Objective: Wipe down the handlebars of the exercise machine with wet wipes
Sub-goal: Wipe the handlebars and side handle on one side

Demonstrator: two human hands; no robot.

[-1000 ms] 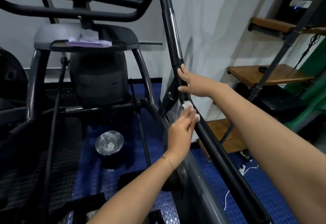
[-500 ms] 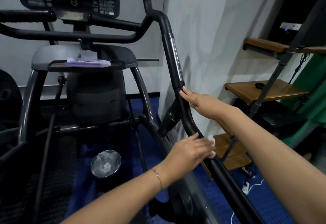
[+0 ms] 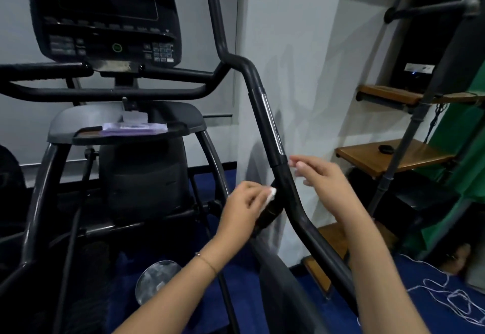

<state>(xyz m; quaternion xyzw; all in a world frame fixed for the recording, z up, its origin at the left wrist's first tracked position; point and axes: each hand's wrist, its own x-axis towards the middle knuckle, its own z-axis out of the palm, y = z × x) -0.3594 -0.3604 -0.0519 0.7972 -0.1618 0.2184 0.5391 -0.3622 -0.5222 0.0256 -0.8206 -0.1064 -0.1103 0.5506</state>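
The black right handlebar (image 3: 270,134) of the exercise machine runs diagonally from upper middle down to lower right, with a shiny strip on its upper part. My left hand (image 3: 242,209) pinches a small white wet wipe (image 3: 270,194) just left of the bar, beside a short black stub. My right hand (image 3: 321,180) hovers on the bar's right side, fingers apart, holding nothing and not touching the bar. A purple wipes pack (image 3: 133,126) lies on the machine's grey tray.
The console (image 3: 105,15) stands at upper left above the crossbars. A round metal bin (image 3: 156,280) sits on the blue floor below. Wooden shelves (image 3: 393,156) on a pipe frame and a white wall stand close on the right. White cord (image 3: 451,299) lies at lower right.
My left hand with the wipe came off the lower bar and moved up and left. My right hand let go of the bar and spread its fingers. The view tilted upward.
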